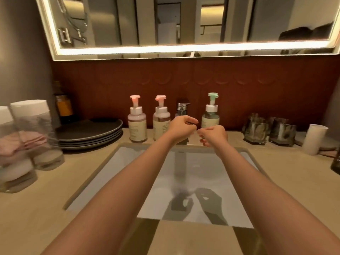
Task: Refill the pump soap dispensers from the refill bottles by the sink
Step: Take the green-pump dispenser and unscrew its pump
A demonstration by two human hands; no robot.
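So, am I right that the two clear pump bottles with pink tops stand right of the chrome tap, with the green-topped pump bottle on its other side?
Not quite: in the head view the two clear pump bottles with pink tops stand left of the chrome tap, not right; the green-topped pump bottle is on its other side.

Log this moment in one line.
left hand, right hand: together over sink, grip unclear | pump dispensers: three, upright, pumps on, untouched

Head-worn camera looks forward and down, close over the sink (103, 173).
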